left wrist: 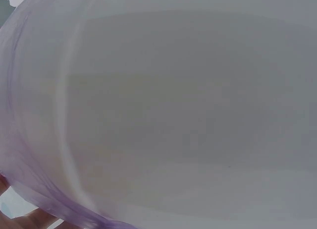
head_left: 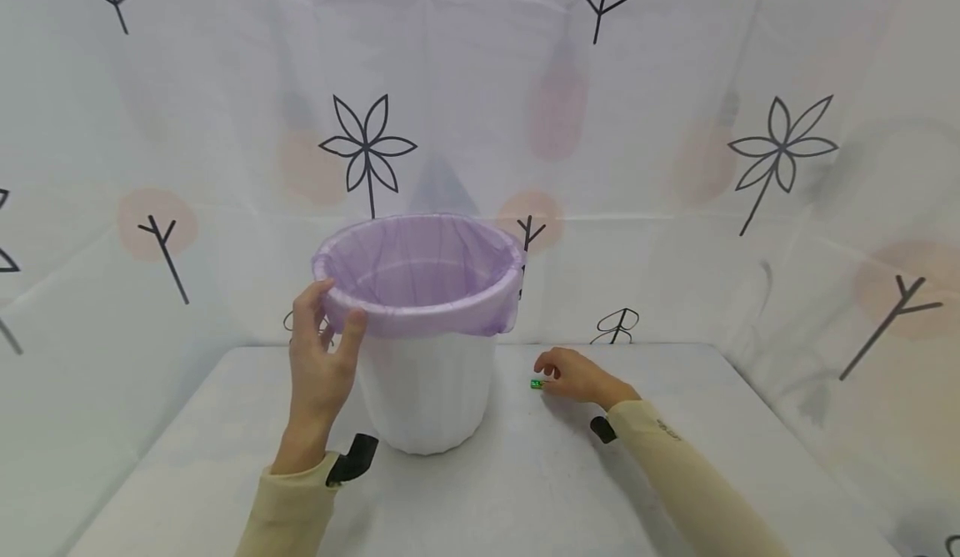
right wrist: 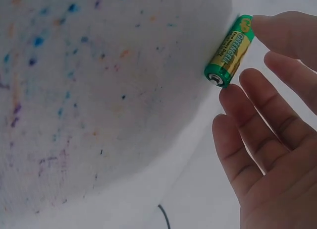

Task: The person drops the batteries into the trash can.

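A white trash bin (head_left: 427, 394) stands on the table, lined with a translucent purple bag (head_left: 420, 319) folded over its rim. At the near left of that rim, my left hand (head_left: 322, 373) grips the bin, thumb on the front and fingers round the left side. To the right of the bin, a green and gold battery (right wrist: 230, 50) lies on the table. My right hand (right wrist: 277, 125) is right at it, palm showing. The thumb tip is at one end of the battery and a fingertip (right wrist: 231, 96) is close by the other, with the fingers loosely spread.
The white table (head_left: 562, 490) is marked with small coloured specks, seen in the right wrist view. Behind it hangs a pale cloth (head_left: 465, 23) printed with flowers and twigs. Dark cameras are strapped at both sleeve cuffs.
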Demonstrator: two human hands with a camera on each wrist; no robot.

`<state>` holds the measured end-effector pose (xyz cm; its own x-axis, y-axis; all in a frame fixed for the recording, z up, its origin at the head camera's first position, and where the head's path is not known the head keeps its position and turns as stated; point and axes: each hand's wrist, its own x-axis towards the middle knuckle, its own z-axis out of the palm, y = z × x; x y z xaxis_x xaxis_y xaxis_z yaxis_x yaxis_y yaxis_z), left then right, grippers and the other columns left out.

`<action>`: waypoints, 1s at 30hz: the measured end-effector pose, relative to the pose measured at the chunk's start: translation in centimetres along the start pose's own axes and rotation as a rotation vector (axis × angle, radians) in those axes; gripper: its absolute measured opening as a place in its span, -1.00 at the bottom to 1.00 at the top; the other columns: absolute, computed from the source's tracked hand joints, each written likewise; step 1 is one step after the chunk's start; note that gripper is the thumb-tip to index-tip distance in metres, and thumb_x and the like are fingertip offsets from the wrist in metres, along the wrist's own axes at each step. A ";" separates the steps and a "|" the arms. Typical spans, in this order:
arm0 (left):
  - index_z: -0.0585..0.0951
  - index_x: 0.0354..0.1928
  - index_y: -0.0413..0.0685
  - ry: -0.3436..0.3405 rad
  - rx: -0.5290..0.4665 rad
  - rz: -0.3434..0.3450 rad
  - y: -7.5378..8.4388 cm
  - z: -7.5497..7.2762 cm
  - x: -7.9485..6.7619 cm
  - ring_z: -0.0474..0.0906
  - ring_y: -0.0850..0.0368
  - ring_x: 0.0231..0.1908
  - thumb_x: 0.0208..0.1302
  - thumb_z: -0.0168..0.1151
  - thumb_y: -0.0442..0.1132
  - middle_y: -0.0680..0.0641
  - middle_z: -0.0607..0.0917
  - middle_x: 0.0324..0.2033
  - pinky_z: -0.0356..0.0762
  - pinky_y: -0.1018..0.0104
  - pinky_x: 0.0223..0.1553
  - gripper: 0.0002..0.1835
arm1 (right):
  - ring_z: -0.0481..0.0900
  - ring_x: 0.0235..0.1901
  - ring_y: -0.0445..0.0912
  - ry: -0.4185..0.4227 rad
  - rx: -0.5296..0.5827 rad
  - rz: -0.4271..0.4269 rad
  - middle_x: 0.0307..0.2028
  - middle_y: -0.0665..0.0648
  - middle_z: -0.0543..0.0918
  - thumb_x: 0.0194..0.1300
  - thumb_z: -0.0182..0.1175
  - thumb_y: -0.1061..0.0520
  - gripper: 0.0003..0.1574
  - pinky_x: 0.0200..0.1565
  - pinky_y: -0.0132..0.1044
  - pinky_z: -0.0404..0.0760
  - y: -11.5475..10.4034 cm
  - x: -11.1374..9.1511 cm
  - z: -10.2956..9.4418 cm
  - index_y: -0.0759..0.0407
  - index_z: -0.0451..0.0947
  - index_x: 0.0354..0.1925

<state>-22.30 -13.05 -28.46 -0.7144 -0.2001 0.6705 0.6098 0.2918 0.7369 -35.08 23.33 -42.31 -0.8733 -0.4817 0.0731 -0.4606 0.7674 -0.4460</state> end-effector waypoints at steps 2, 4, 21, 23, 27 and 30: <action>0.26 0.25 -0.24 -0.003 0.002 0.001 0.1 0.0 -0.1 0.28 -0.15 0.28 0.30 0.15 -0.31 -0.25 0.32 0.29 0.22 -0.25 0.23 -0.48 | 0.48 -0.26 -0.04 -0.010 0.002 0.024 -0.29 0.04 0.54 0.13 0.27 0.28 -0.71 -0.20 -0.19 0.49 0.0 0.1 0.2 0.13 0.58 -0.12; 0.26 0.24 -0.29 -0.004 0.004 -0.003 0.7 0.0 -0.1 0.27 -0.17 0.28 0.30 0.13 -0.33 -0.29 0.32 0.28 0.22 -0.25 0.23 -0.49 | 0.46 -0.27 -0.08 -0.022 0.006 0.050 -0.29 0.02 0.54 0.12 0.28 0.29 -0.69 -0.20 -0.19 0.49 0.0 0.1 0.4 0.10 0.58 -0.11; 0.29 0.29 0.01 0.002 0.000 0.026 -3.1 -0.1 0.4 0.27 -0.05 0.29 0.29 0.20 -0.21 -0.03 0.33 0.31 0.24 -0.25 0.22 -0.45 | 0.45 -0.30 -0.12 -0.064 -0.001 0.062 -0.34 -0.03 0.53 0.16 0.20 0.32 -0.69 -0.21 -0.18 0.50 -0.2 0.0 1.1 0.07 0.61 -0.11; 0.30 0.29 0.00 0.005 -0.004 0.032 -3.2 -0.1 0.4 0.28 -0.04 0.29 0.29 0.20 -0.20 -0.04 0.33 0.30 0.25 -0.24 0.22 -0.46 | 0.45 -0.30 -0.11 -0.062 -0.002 0.066 -0.34 -0.03 0.54 0.15 0.21 0.32 -0.69 -0.22 -0.18 0.51 -0.2 -0.1 1.1 0.09 0.61 -0.11; 0.31 0.28 0.00 0.010 -0.005 0.021 -3.2 -0.1 0.4 0.28 -0.03 0.28 0.29 0.21 -0.19 -0.03 0.34 0.29 0.26 -0.22 0.22 -0.46 | 0.44 -0.30 -0.11 -0.061 0.000 0.071 -0.34 -0.02 0.54 0.15 0.21 0.33 -0.69 -0.22 -0.18 0.50 -0.3 -0.1 1.1 0.09 0.61 -0.12; 0.31 0.28 0.00 0.012 -0.002 0.013 -3.2 -0.1 0.4 0.28 -0.03 0.28 0.29 0.21 -0.18 -0.03 0.34 0.29 0.25 -0.23 0.22 -0.46 | 0.44 -0.30 -0.11 -0.060 -0.001 0.066 -0.33 -0.03 0.53 0.17 0.21 0.33 -0.70 -0.22 -0.19 0.50 -0.3 -0.1 1.2 0.09 0.60 -0.12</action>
<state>-24.47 -14.13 -30.53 -0.7025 -0.2076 0.6807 0.6194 0.2926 0.7285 -34.68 22.70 -43.24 -0.8907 -0.4546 -0.0099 -0.4027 0.7987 -0.4471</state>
